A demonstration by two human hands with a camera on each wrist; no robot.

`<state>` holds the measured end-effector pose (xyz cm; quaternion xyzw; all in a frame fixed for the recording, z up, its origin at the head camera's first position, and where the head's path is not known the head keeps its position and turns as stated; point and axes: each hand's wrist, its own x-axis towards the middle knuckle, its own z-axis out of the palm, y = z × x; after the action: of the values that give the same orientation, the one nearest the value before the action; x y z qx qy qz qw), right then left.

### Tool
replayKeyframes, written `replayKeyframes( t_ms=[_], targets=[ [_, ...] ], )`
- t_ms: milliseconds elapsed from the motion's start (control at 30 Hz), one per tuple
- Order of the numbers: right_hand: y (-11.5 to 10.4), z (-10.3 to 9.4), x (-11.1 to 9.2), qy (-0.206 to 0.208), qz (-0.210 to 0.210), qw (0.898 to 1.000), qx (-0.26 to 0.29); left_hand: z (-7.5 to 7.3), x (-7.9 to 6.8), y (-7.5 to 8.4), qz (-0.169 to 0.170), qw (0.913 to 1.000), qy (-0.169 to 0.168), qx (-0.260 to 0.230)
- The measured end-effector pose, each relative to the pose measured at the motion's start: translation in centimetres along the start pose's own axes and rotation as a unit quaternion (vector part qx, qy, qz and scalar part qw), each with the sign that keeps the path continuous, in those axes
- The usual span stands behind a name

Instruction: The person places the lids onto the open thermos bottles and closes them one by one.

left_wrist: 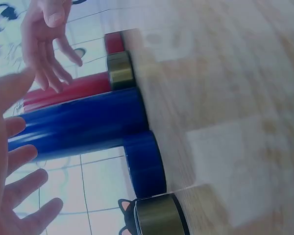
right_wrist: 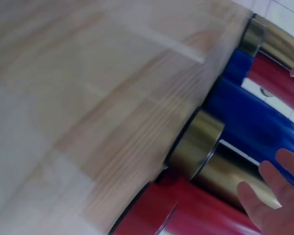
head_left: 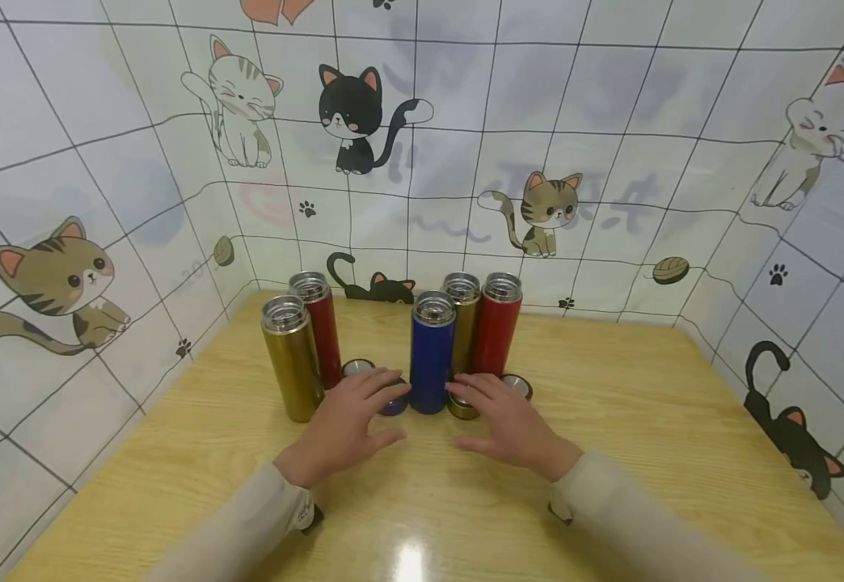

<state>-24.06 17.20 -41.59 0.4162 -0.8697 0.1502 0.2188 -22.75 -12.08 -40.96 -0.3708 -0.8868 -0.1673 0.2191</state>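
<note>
Left hand [head_left: 348,422], right hand [head_left: 511,423] near blue bottle [head_left: 432,356].

Table [head_left: 611,388] (wood-grained) with bottles [head_left: 432,356], caps [head_left: 516,386]

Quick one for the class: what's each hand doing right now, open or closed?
Left hand: open, holding nothing.
Right hand: open, holding nothing.

We stretch our sleeved left arm [head_left: 236,525] from the near left and our sleeved right arm [head_left: 633,513] from the near right. Our left hand [head_left: 345,420] and right hand [head_left: 512,424] are apart, angled inward toward the far side, fingers spread and slightly bent, thumbs pointing toward each other.
</note>
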Motion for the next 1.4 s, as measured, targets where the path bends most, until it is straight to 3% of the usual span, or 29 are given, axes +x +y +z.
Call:
replayKeyframes(
  t_ms=[200, 367, 533, 700, 833, 900, 1033, 1267, 1400],
  targets=[
    [-1.0, 0.4, 1.3, 0.039, -0.017, 0.998, 0.042, -0.4, -0.1, -0.1, -0.011, 0.9958, 0.084, -0.034],
    [-1.4, 0.5, 2.0, 0.039, -0.008, 0.996, 0.082, -0.4, -0.1, -0.3, -0.002, 0.9883, 0.143, -0.052],
    [-2.2, 1.0, 2.8, 0.040, -0.010, 0.994, 0.102, -0.8, -0.2, -1.0, -0.003, 0.9719, 0.225, -0.070],
    [-3.2, 1.4, 3.9, 0.044, -0.007, 0.993, 0.110, -1.1, -0.1, -2.0, 0.027, 0.9375, 0.333, -0.097],
    [-3.9, 1.8, 4.7, 0.044, -0.001, 0.991, 0.127, -1.5, -0.1, -2.5, 0.028, 0.9111, 0.397, -0.108],
    [-4.2, 2.1, 5.1, 0.050, -0.007, 0.990, 0.135, -1.8, -0.1, -2.6, 0.016, 0.8992, 0.424, -0.108],
    [-4.7, 2.9, 5.9, 0.055, -0.009, 0.982, 0.180, -3.0, 0.2, -2.2, -0.011, 0.8669, 0.486, -0.109],
    [-5.7, 4.4, 6.9, 0.017, 0.047, 0.960, 0.276, -4.7, 0.9, -1.1, -0.062, 0.8045, 0.584, -0.089],
    [-6.3, 5.0, 7.7, -0.002, 0.069, 0.953, 0.297, -4.8, 0.8, -1.5, -0.104, 0.7788, 0.613, -0.085]
  ],
)
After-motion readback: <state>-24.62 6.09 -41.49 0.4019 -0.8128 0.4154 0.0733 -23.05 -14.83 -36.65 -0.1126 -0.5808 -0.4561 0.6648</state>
